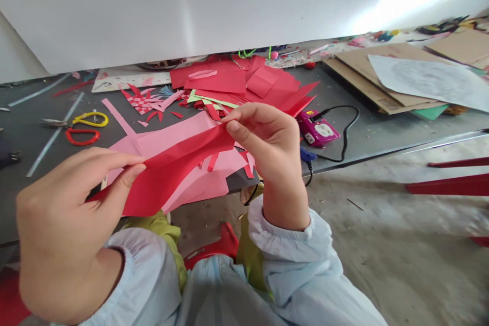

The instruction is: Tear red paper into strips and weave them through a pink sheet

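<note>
A sheet of red paper [164, 173] is stretched between my two hands, with a fold or edge along its top. My left hand [76, 204] pinches its near left end between thumb and fingers. At the far right end, my right hand [267, 137] grips the same edge between thumb and forefinger. Beneath the red paper lie sheets of pink paper [202, 183] on the dark table, with small red strips on them. Scissors [84, 125] with one yellow and one red handle rest left of the pink paper, blades apart.
Red sheets [221, 79] and paper scraps [145, 102] are heaped at the back. A purple device [319, 130] with a black cable sits to the right. Cardboard pieces [367, 76] and a paper with a drawing [431, 79] lie farther right. A white panel [171, 10] stands behind.
</note>
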`<state>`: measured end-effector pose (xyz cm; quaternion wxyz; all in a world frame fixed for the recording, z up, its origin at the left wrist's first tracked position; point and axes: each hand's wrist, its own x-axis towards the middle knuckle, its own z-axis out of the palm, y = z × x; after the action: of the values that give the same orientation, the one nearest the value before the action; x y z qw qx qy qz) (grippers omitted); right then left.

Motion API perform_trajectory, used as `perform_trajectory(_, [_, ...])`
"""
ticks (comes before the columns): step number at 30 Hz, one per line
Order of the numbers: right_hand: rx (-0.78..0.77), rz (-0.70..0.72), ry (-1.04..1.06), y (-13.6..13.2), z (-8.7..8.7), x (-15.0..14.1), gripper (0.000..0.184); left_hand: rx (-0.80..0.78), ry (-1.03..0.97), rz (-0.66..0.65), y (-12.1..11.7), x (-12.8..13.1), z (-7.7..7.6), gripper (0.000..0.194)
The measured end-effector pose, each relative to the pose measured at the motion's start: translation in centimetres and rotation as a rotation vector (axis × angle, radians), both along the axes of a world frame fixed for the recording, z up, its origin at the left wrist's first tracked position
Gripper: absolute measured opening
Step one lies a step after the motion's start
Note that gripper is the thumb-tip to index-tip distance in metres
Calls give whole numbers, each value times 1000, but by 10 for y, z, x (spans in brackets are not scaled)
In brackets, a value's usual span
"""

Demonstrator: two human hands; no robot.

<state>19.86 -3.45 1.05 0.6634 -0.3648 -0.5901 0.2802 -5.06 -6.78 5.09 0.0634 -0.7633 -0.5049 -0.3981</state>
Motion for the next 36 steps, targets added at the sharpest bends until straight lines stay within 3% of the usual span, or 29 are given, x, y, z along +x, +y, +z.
perform_trajectory(8, [24,-9,-22,2,-3,-4,4,-13,85,-8,-2,1,1,11])
perform_trajectory(14, [97,-19,-73,1,-6,-12,5,-60,117,25,-8,26,7,27])
perform_trajectory(18, [142,-4,-56,-1,-9,-18,4,-55,139,-54,-3,37,3,31])
perform_trajectory(27, [172,43,-29,-4,-18,-25,7,-94,170,-55,-6,44,2,15])
perform_trajectory(36, [175,15,-70,-6,-18,-26,5,-73,202,-13,-8,44,2,14])
